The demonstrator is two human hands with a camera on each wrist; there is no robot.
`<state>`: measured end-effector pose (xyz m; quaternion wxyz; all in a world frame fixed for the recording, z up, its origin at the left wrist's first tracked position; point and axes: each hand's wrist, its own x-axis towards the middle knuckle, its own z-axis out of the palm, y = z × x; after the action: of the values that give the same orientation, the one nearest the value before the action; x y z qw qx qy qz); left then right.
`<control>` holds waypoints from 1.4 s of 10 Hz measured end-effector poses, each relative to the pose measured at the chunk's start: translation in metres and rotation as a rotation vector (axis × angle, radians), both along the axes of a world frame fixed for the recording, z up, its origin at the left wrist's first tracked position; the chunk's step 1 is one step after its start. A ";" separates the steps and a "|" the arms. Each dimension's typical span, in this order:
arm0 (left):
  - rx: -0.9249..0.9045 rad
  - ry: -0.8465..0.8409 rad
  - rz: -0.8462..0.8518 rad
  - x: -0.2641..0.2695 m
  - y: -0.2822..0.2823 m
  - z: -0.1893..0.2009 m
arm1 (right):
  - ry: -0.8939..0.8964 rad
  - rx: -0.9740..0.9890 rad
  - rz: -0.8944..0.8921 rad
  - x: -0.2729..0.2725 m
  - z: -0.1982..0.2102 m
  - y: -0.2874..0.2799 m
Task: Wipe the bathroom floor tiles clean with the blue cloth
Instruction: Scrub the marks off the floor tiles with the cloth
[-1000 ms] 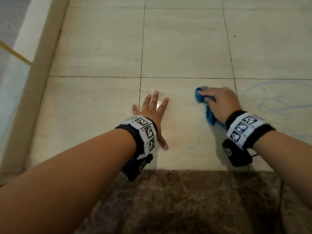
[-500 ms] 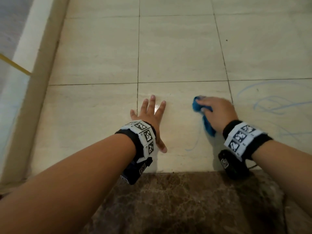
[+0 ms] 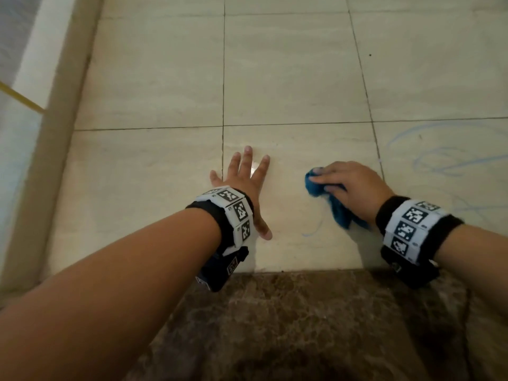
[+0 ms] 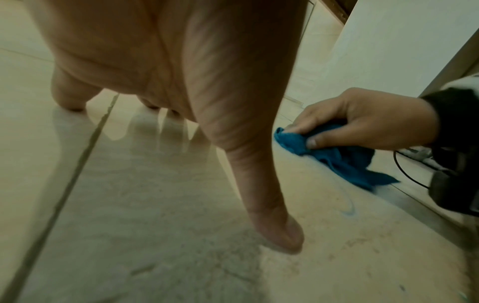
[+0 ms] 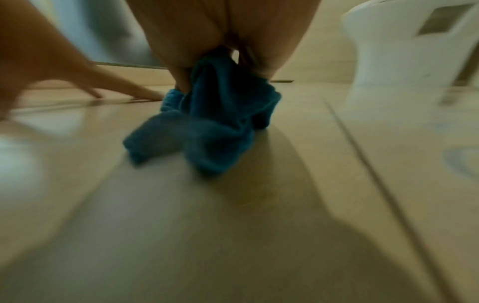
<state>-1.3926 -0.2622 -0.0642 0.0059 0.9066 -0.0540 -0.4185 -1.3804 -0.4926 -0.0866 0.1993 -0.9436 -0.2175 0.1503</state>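
Observation:
My right hand [image 3: 354, 182] grips the bunched blue cloth [image 3: 316, 185] and presses it onto a beige floor tile [image 3: 297, 144]; its loose end trails back under the wrist. The cloth [image 4: 334, 151] shows pinched between thumb and fingers in the left wrist view, and hangs below the palm as a blurred cloth [image 5: 215, 121] in the right wrist view. My left hand [image 3: 244, 177] lies flat on the same tile, fingers spread, to the left of the cloth. A short blue mark [image 3: 313, 229] curves on the tile near the cloth. Blue scribbles [image 3: 445, 160] cover the tile to the right.
A dark brown marble threshold [image 3: 288, 325] runs along the near edge of the tiles. A beige raised border [image 3: 55, 127] with a glass panel lines the left side. A white toilet base [image 5: 404, 45] stands at the right in the right wrist view.
My right hand has drawn the cloth back toward me and slightly left across the tile. The left hand has stayed planted on the floor.

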 end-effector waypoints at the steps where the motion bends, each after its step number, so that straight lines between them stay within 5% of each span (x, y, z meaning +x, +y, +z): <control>1: -0.017 -0.010 0.003 -0.001 0.001 -0.001 | -0.061 0.055 -0.461 0.031 0.004 -0.032; 2: -0.018 -0.002 0.001 -0.001 0.001 -0.001 | -0.066 -0.019 -0.543 0.022 0.005 -0.035; 3: -0.014 -0.005 -0.003 -0.001 0.001 -0.002 | -0.028 0.017 -0.188 -0.001 0.000 -0.016; 5: -0.023 -0.001 0.005 -0.001 0.001 0.000 | -0.076 0.033 -0.595 0.023 0.001 -0.045; 7: 0.008 -0.029 -0.024 -0.002 0.001 -0.003 | 0.049 0.015 -0.096 -0.017 0.001 -0.020; 8: 0.013 -0.027 -0.028 -0.001 0.001 -0.001 | -0.053 0.110 -0.474 -0.003 -0.002 -0.026; 9: 0.008 -0.026 -0.024 -0.001 0.000 -0.001 | -0.036 0.066 -0.385 -0.017 -0.002 -0.001; 10: 0.026 -0.045 -0.064 -0.002 -0.001 0.001 | 0.054 -0.079 0.041 -0.029 0.004 0.018; 12: -0.114 -0.087 -0.158 -0.012 -0.015 -0.004 | -0.058 -0.030 -0.337 -0.006 0.003 -0.012; 13: -0.063 -0.085 -0.215 -0.017 -0.015 -0.013 | -0.022 0.009 0.085 -0.047 0.004 0.013; 14: -0.060 -0.102 -0.217 -0.017 -0.013 -0.015 | 0.025 0.003 0.094 -0.028 -0.001 0.007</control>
<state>-1.4096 -0.2749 -0.0789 -0.0150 0.9149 -0.1644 -0.3683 -1.4086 -0.4860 -0.0879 0.1959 -0.9301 -0.2594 0.1709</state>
